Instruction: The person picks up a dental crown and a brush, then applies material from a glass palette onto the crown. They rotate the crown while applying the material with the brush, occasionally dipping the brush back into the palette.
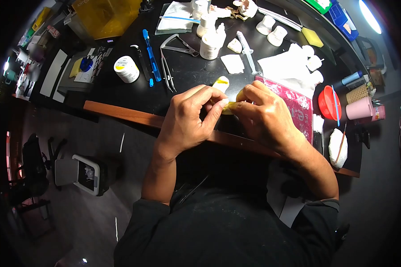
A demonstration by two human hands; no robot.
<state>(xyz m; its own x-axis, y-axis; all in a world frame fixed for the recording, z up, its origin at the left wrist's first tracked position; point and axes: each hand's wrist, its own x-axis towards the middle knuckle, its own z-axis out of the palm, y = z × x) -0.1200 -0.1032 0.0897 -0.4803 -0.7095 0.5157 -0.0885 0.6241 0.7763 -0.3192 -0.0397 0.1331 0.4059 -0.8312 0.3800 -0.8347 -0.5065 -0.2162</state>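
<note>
My left hand (192,115) and my right hand (267,116) meet close together above the bench's front edge. Both are closed, with thumb and fingers pinched around a small yellow piece (228,107) between them. Its full shape is hidden by the fingers, and a whitish spot shows at my left fingertips. Just beyond them on the black bench (191,71) lies a small white piece with a yellow top (220,83). A red patterned booklet or box (298,107) lies beside my right hand.
Left of my hands are tweezers (167,73), a metal caliper (179,43), a blue-handled tool (152,58) and a white jar (126,69). Behind stand plaster models (210,43) and a syringe (246,50). At right are white cloth (283,66) and a red bowl (327,103). Wooden edging (124,114) borders the bench.
</note>
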